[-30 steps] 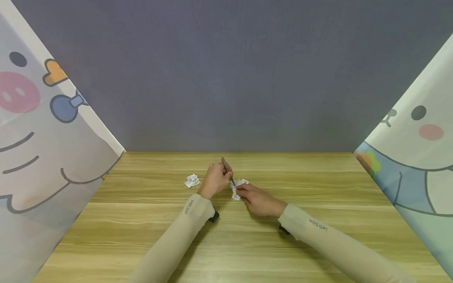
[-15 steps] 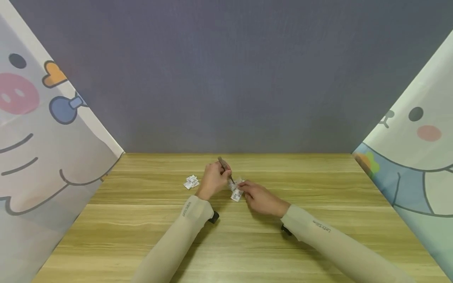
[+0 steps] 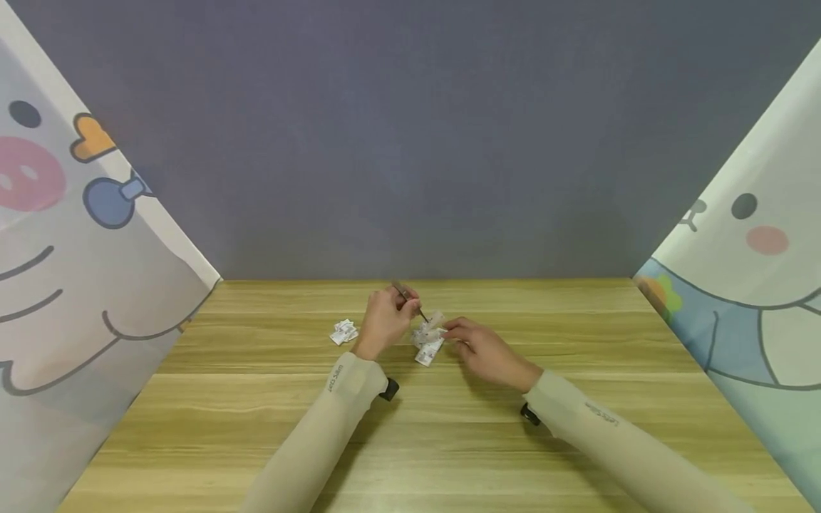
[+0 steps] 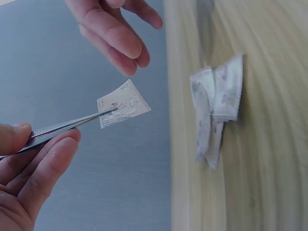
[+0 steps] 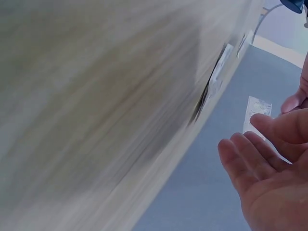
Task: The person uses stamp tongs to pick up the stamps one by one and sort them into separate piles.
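Note:
My left hand (image 3: 385, 319) pinches a pair of metal tweezers (image 4: 62, 129) between thumb and fingers. At the tweezers' tips hangs a pale postage stamp (image 4: 124, 106) with perforated edges, raised above the table in the left wrist view. My right hand (image 3: 489, 353) is just to the right of it, its fingers loosely bent and holding nothing; a small gap separates them from the stamp in the left wrist view. Below lies a loose pile of stamps (image 3: 428, 353), several overlapping and some curled.
A second small pile of stamps (image 3: 344, 332) lies on the wooden table (image 3: 410, 442), left of my left hand. A grey wall (image 3: 410, 142) rises at the table's back edge. Printed cartoon panels (image 3: 38, 285) flank both sides.
The stamp at the tweezers' tips has come up off the pile. My right hand has drawn back to the right, away from the pile, and its fingers have come off the stamps.

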